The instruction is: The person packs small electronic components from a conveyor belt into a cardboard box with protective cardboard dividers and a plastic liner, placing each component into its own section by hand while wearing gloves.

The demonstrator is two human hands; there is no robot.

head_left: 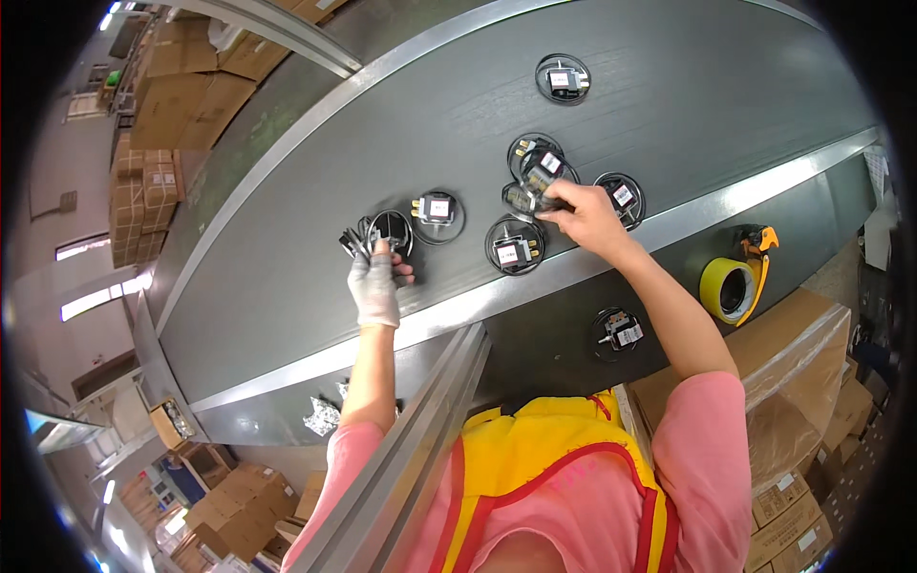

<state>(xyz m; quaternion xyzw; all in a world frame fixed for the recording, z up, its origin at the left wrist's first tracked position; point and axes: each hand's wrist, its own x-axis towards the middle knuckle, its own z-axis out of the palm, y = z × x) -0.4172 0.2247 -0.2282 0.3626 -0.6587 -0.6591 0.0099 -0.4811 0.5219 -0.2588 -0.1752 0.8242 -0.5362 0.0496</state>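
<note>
Your gloved left hand (374, 288) has its fingers curled round some black coiled-wire units (392, 229). Your bare right hand (589, 222) is pinching a blurry unit (522, 200) over the dark conveyor belt (306, 205), with labelled ones (437, 208) lying around. Yellow tape roll's (710, 286) off right.

Yellow tape roll (712, 287); brown cardboard boxes (181, 110)

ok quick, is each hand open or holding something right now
Left hand: closed, holding a black corded unit.
Right hand: closed, pinching a blurred corded unit.
</note>
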